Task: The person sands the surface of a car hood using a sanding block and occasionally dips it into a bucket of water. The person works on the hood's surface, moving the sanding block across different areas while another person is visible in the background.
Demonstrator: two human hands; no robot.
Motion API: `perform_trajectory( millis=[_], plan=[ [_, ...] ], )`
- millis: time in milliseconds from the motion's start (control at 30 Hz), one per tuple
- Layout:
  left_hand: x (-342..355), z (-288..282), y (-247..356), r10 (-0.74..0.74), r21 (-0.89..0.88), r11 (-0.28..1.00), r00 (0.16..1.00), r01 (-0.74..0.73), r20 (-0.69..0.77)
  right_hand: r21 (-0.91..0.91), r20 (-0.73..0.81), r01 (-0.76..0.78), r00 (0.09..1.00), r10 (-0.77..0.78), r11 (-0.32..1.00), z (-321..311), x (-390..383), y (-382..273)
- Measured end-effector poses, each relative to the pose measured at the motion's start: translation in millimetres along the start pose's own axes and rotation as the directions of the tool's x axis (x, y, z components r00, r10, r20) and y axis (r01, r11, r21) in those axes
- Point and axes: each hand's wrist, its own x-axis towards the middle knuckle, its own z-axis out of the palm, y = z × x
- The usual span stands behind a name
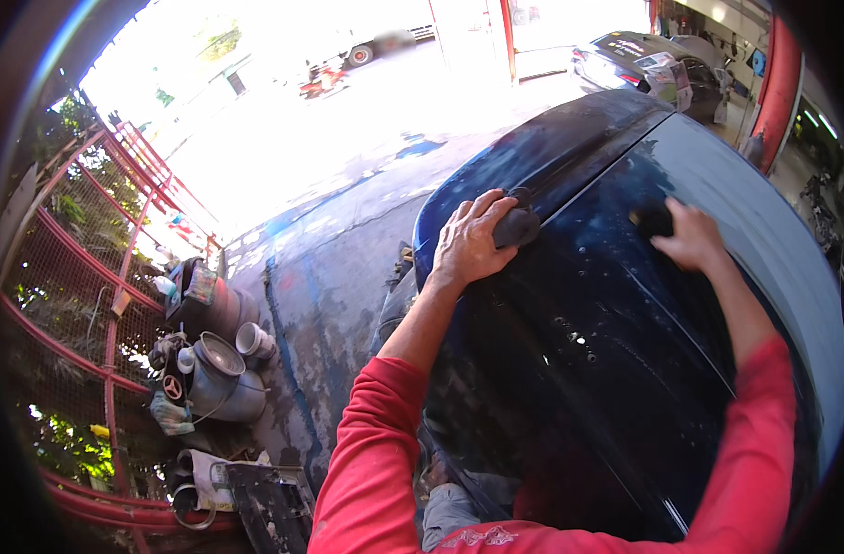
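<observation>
Two bare hands out over one large, curved, glossy dark-blue car body panel [533, 369], well apart, red long sleeves [371, 452] on both arms. Left hand [471, 238]: at the panel's far left corner, fingers curled over a black rounded lump [517, 227]; can't tell whether it's a sponge, a pad or something else. Right hand [694, 235]: past the panel's middle, to the right, motion-blurred, thumb and fingers closed on a small dark block [656, 221] with a yellowish left edge; block looks to be against the panel, exact contact not readable. Panel sits right below and ahead of the person, running from the lower edge up to a straight seam beyond the hands. Surface carries pale specks and bright spots, drops or reflections, can't tell. Matte grey-blue section [764, 222] lies along its right side. Left of the panel: grey stained concrete floor [334, 249], then a red-framed metal mesh fence [117, 286]. Beside the fence, a large grey bucket [226, 395] with a smaller white bucket [255, 341] just beside it. Far right: dark parked car [639, 55] near a thick red post [780, 97]. Background top left is blown out by sunlight.
</observation>
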Motion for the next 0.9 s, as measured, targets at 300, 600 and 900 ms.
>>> perform_trajectory(
  millis=[300,600,900],
  plan=[
    [0.9,-5.7,7.0,0.027,-0.015,1.000,1.000,-0.027,-0.003,-0.087,0.106,0.023,0.994,-0.013,0.996,-27.8,-97.5,0.2],
    [3.1,-1.2,10.5,-0.016,0.029,0.999,1.000,0.015,0.015,-0.075,0.094,-0.023,0.995,0.030,0.997,-33.6,-118.7,28.3],
    [3.7,-4.0,6.6,0.031,-0.017,0.999,1.000,-0.031,-0.002,-0.106,0.083,0.005,0.997,0.004,0.994,16.1,56.9,-8.7]
  ],
)
